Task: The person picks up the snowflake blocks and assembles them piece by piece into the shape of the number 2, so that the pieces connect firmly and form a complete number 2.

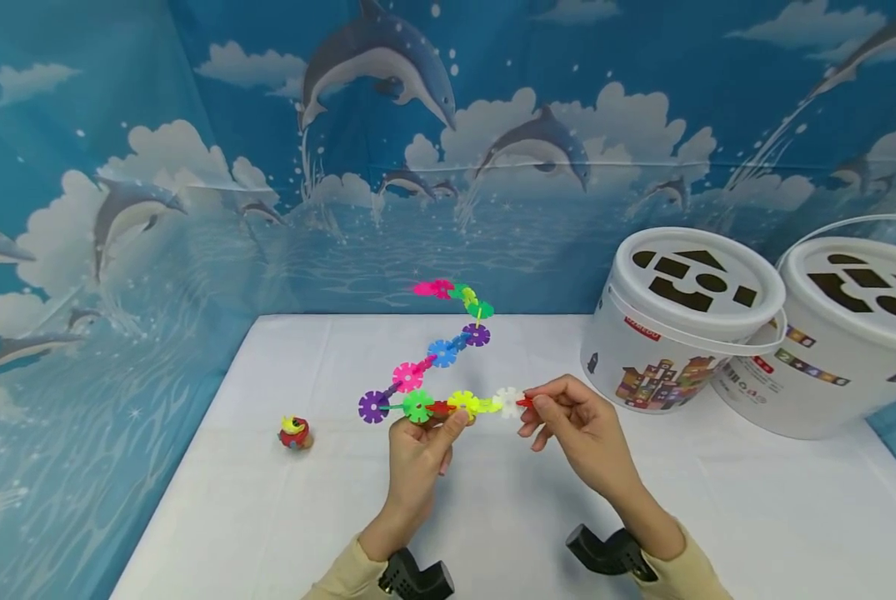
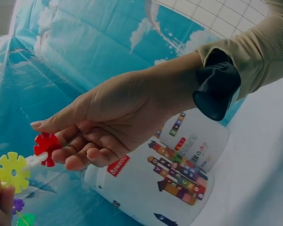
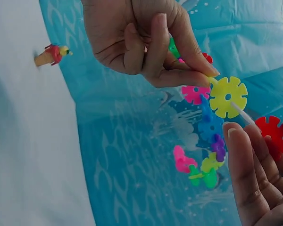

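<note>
A zigzag chain of notched plastic snowflake discs (image 1: 407, 377), in pink, blue, purple, green, yellow and other colours, is held up over the white table. My left hand (image 1: 412, 467) pinches it by the yellow discs (image 1: 462, 402) between thumb and fingers. At the chain's right end, my right hand (image 1: 586, 433) pinches a red disc (image 2: 47, 149) by its edge. That red disc is slotted against a white disc (image 1: 508, 402), which sits edge-on to a yellow disc (image 3: 228, 97) in the right wrist view.
A small red and yellow toy figure (image 1: 294, 433) stands on the table to the left. Two white buckets, one nearer (image 1: 683, 321) and one farther right (image 1: 853, 333), with shape-cutout lids, stand at the right. Behind hangs a dolphin-print cloth (image 1: 387, 217).
</note>
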Available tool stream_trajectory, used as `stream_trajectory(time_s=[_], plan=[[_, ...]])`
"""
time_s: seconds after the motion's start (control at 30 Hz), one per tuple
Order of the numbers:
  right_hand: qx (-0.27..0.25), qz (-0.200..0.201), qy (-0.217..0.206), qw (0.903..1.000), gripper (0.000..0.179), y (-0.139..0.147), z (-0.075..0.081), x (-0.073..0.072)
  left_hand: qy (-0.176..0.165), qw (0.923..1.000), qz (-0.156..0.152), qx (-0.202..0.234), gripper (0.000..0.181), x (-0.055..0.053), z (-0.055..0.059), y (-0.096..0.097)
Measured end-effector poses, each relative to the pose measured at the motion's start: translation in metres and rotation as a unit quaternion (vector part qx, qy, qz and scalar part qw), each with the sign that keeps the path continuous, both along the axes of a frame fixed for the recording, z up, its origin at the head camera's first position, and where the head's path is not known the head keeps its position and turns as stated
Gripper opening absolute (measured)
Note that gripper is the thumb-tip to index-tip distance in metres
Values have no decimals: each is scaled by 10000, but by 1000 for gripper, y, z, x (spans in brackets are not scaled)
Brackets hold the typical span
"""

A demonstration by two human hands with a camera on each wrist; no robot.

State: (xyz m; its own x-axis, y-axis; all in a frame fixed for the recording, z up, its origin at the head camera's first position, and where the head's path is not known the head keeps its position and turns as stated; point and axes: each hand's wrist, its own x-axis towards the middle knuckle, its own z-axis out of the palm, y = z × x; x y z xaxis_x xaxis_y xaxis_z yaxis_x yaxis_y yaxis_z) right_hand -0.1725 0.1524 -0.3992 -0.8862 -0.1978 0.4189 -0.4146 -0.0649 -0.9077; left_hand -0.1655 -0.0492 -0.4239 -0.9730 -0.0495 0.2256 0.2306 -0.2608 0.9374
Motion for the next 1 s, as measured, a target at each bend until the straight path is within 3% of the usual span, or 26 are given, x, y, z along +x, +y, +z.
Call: stream_trajectory(time_s=[0.2, 0.43, 0.63, 1.0], plan=[[381, -404, -316, 9980, 11, 3, -12, -4, -433, 9990, 25, 119, 25, -5, -16, 9], [807, -622, -387, 9940, 9, 6, -26, -10, -854, 9961, 209, 110, 25, -11, -34, 17], [1192, -764, -855, 9862, 11, 10, -43, -16, -1214, 9919, 358, 147, 22, -16, -52, 25], [1350, -955, -1313, 9775, 20, 20, -74, -17, -1229, 9917, 369, 53, 23, -18, -80, 37]])
